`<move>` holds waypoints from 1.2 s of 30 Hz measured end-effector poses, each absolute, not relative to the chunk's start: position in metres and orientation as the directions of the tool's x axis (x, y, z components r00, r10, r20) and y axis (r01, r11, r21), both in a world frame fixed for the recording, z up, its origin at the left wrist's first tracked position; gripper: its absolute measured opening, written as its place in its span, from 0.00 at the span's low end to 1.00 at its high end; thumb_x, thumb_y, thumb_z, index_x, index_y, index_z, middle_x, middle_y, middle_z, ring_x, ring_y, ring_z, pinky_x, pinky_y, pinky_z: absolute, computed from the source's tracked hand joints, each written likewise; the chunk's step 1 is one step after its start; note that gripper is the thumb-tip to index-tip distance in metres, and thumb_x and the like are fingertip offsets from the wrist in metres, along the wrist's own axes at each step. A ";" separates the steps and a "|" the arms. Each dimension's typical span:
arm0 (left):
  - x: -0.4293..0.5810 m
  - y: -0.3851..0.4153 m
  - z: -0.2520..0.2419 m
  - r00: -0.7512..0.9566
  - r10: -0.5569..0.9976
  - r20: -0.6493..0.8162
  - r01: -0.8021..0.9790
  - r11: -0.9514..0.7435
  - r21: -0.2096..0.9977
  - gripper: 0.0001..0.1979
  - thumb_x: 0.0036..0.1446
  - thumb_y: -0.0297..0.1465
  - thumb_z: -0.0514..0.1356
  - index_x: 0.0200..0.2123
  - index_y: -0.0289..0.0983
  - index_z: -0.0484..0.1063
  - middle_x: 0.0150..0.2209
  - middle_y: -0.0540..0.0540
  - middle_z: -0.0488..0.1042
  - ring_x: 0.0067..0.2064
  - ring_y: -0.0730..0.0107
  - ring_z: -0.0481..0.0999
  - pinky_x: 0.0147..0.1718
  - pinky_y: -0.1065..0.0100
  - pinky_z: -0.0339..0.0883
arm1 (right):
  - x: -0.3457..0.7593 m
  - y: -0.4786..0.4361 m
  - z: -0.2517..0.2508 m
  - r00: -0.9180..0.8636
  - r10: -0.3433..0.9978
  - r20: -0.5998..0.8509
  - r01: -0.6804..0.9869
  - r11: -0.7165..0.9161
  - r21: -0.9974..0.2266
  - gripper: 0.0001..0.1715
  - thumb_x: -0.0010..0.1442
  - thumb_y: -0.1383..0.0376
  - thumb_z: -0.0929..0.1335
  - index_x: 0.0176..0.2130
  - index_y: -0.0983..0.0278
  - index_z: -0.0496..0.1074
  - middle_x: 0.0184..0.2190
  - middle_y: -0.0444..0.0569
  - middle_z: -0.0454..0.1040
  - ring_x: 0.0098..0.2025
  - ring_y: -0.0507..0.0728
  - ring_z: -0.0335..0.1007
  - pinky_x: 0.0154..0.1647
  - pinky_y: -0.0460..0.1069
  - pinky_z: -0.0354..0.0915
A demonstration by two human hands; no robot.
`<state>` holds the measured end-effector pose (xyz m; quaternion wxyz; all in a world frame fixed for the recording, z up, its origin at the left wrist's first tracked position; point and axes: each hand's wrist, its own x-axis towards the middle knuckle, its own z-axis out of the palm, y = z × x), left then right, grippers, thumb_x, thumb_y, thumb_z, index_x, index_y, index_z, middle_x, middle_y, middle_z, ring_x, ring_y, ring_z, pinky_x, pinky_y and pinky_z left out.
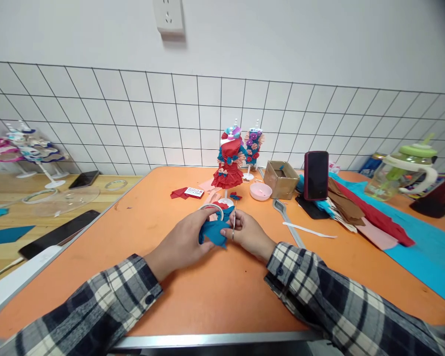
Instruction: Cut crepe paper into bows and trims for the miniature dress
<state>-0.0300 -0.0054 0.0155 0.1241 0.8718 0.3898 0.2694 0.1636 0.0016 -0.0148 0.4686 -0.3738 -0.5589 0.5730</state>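
My left hand (187, 237) is closed on a piece of blue crepe paper (214, 232), thumb below it and fingers behind. My right hand (250, 233) pinches the paper's right edge. A thin metal tool (234, 217), probably small scissors, stands upright in the right fingers; its handles are mostly hidden. Just beyond the left hand lies a white tape roll (218, 208), with blue and red scraps around it. Behind the hands stands a small dress form in a red ruffled dress (228, 160) with blue and peach bows.
A second decorated dress form (253, 143) stands behind. To the right are a pink bowl (260, 191), a cardboard box (281, 179), an upright phone (316, 175), a grey strap-like tool (287, 222), crepe paper sheets (374, 212) and a jug (400, 173). Another phone (59, 234) lies left.
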 end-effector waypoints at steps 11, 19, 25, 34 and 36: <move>-0.039 0.009 0.014 0.637 0.734 -0.235 0.321 0.025 0.947 0.13 0.50 0.39 0.66 0.34 0.36 0.74 0.27 0.50 0.74 0.26 0.73 0.70 0.25 0.73 0.63 | 0.192 0.010 -0.003 -0.508 0.850 0.137 0.171 0.256 -0.951 0.17 0.47 0.66 0.72 0.30 0.63 0.59 0.25 0.37 0.60 0.24 0.45 0.55 0.24 0.42 0.55; -0.043 0.013 0.020 0.372 0.910 -0.181 0.040 0.179 0.983 0.14 0.50 0.37 0.66 0.36 0.35 0.71 0.24 0.53 0.73 0.21 0.77 0.68 0.21 0.75 0.61 | 0.202 0.009 0.008 -0.265 0.958 0.107 0.225 0.169 -0.960 0.25 0.51 0.50 0.70 0.38 0.66 0.67 0.35 0.51 0.75 0.31 0.52 0.70 0.28 0.45 0.64; -0.039 0.007 0.022 0.448 0.889 -0.095 -0.103 0.157 0.982 0.19 0.47 0.30 0.67 0.43 0.35 0.70 0.40 0.44 0.78 0.37 0.65 0.77 0.35 0.69 0.69 | 0.186 -0.010 0.008 -0.742 0.597 -0.305 0.383 0.004 -0.924 0.38 0.51 0.41 0.67 0.48 0.67 0.70 0.40 0.56 0.78 0.22 0.46 0.63 0.18 0.41 0.57; -0.034 0.000 0.018 0.499 0.865 -0.053 0.059 0.027 0.998 0.22 0.46 0.35 0.68 0.45 0.37 0.69 0.41 0.45 0.76 0.39 0.64 0.75 0.36 0.68 0.68 | 0.176 -0.016 0.001 -0.817 0.548 -0.178 0.280 0.108 -0.954 0.36 0.52 0.40 0.66 0.45 0.66 0.73 0.32 0.49 0.77 0.34 0.51 0.69 0.36 0.44 0.63; -0.033 0.001 0.016 0.524 0.851 -0.035 0.072 -0.003 0.997 0.22 0.46 0.35 0.69 0.44 0.37 0.69 0.42 0.46 0.76 0.42 0.63 0.75 0.40 0.67 0.68 | 0.174 -0.017 0.001 -0.813 0.566 -0.140 0.232 0.095 -0.968 0.34 0.51 0.41 0.68 0.42 0.66 0.73 0.30 0.47 0.76 0.35 0.52 0.71 0.39 0.46 0.63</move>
